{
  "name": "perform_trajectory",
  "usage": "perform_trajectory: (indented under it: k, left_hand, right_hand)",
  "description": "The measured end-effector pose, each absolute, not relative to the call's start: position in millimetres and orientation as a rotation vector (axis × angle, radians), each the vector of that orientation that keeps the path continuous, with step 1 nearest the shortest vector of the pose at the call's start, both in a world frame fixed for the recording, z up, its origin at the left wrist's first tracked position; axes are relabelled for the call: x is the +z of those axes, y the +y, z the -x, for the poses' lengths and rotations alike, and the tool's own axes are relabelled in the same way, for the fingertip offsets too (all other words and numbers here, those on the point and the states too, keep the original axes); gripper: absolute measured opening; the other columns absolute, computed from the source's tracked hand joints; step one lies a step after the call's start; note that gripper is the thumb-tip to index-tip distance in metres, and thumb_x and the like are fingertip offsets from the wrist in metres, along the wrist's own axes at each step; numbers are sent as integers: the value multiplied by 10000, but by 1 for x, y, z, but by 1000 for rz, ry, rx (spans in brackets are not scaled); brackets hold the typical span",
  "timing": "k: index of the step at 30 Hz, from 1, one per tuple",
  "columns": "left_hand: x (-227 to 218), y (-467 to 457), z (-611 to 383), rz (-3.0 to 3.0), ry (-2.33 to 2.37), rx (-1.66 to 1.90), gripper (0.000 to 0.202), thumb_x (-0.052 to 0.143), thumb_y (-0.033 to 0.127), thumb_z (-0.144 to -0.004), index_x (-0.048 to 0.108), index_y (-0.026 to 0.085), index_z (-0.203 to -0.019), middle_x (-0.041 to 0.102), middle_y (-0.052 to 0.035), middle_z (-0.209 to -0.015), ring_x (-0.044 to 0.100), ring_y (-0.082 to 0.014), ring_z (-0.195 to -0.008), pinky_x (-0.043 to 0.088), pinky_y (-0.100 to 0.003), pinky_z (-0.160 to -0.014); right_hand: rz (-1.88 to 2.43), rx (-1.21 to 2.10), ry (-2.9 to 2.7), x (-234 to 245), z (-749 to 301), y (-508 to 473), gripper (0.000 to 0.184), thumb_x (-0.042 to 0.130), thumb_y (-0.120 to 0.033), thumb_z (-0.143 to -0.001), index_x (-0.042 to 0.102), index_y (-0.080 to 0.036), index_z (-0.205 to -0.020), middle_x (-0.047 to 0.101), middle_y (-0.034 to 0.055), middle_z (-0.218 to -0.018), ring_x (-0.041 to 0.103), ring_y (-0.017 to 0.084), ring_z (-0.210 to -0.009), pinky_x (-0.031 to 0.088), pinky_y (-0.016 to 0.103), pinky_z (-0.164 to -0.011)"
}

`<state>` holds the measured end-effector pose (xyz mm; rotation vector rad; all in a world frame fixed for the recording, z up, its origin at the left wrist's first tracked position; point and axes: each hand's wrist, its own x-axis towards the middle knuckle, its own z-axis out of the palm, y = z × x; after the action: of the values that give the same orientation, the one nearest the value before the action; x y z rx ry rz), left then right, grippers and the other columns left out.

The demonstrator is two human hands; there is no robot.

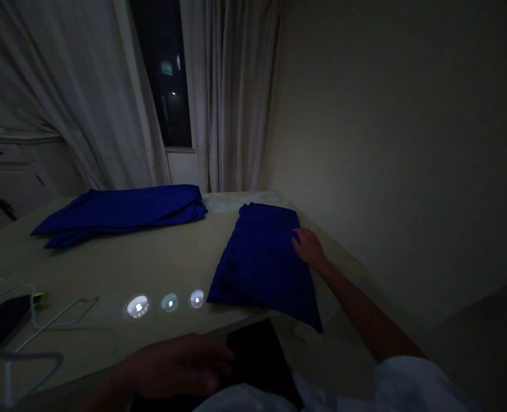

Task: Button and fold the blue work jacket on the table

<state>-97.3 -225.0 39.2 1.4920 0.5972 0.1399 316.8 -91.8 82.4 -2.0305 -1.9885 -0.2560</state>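
Note:
A folded blue cloth [260, 260] lies on the pale table [159, 263] near its right edge. My right hand [308, 246] rests on the cloth's right side with its fingers laid flat on it. A second blue cloth [120, 213], long and loosely folded, lies at the far left of the table. My left hand [180, 366] is low at the near edge, blurred, with its fingers lying over a flat black object [260, 357].
A white wire hanger [34, 329] and a black item with a cable [4, 317] lie at the near left. Three round light reflections [167, 303] show on the table. White curtains [232, 91] frame a dark window behind. A bare wall stands on the right.

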Motion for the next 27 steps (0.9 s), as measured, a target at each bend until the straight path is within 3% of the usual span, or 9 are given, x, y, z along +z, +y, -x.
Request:
perform_trajectory:
  k: [2,4,6,8,11,16,18,22,27]
  left_hand:
    - [44,-202,97,-1588,724,307,476,687,569,-927,718,286,-1309,752,-90,-1256,712,-256,-1106,575,-392,-972]
    - [47,-171,95,-1653,887,464,499,619,636,-935,746,227,-1191,768,-95,-1112,723,-222,-915,595,-351,-840]
    - [47,-142,95,-1673,1023,609,539,592,682,-915,748,209,-1123,767,-92,-1004,697,-206,-774,578,-330,-717]
    - [45,-120,100,-1669,1103,693,554,597,702,-888,748,218,-1112,767,-88,-964,686,-214,-749,559,-325,-671]
    - [33,-105,117,-1636,1161,717,555,599,715,-877,756,233,-1102,771,-85,-948,683,-219,-741,547,-323,-661]
    - [3,-106,134,-1603,1231,703,501,582,708,-896,778,288,-1085,774,-62,-983,693,-241,-834,563,-343,-747]
    - [-3,-108,135,-1600,1265,684,484,594,712,-883,785,308,-1069,775,-53,-997,699,-259,-878,570,-356,-777]
    - [-2,-104,143,-1598,1293,693,487,565,700,-904,776,305,-1096,770,-53,-992,701,-257,-862,575,-362,-764]
    - [0,-59,164,-1686,1483,887,470,612,637,-870,759,273,-1128,772,-93,-1131,715,-303,-1033,590,-394,-850]
  right_hand:
    - [1871,-151,-2148,60,-273,-122,525,603,-505,-1019,589,-230,-1466,578,139,-1509,541,278,-1374,413,394,-1157]
    - [1667,117,-2305,32,-229,-149,864,671,-706,-897,400,-323,-1623,380,150,-1679,381,400,-1516,359,563,-1198]
    - [1642,296,-2395,8,-198,-162,959,690,-778,-832,325,-423,-1644,302,131,-1722,289,485,-1548,293,726,-1174]
    - [1689,346,-2444,-5,-190,-154,838,667,-732,-881,366,-465,-1616,322,122,-1715,279,501,-1549,251,799,-1148]
    - [1741,269,-2510,-3,-216,-105,640,662,-465,-972,450,-441,-1576,375,122,-1692,317,454,-1551,272,784,-1153]
    - [1702,213,-2625,27,-298,17,744,598,-56,-870,506,-336,-1554,421,111,-1670,403,326,-1536,318,626,-1217]
    - [1815,155,-2531,37,-324,57,731,559,-4,-835,561,-275,-1514,488,126,-1624,451,305,-1508,306,602,-1232]
    - [1979,78,-2378,37,-357,87,677,489,28,-805,643,-153,-1439,613,177,-1498,580,294,-1397,415,473,-1188]
    - [1896,67,-2253,-2,-398,48,642,487,-43,-799,696,-195,-1387,679,135,-1424,637,289,-1334,459,459,-1167]
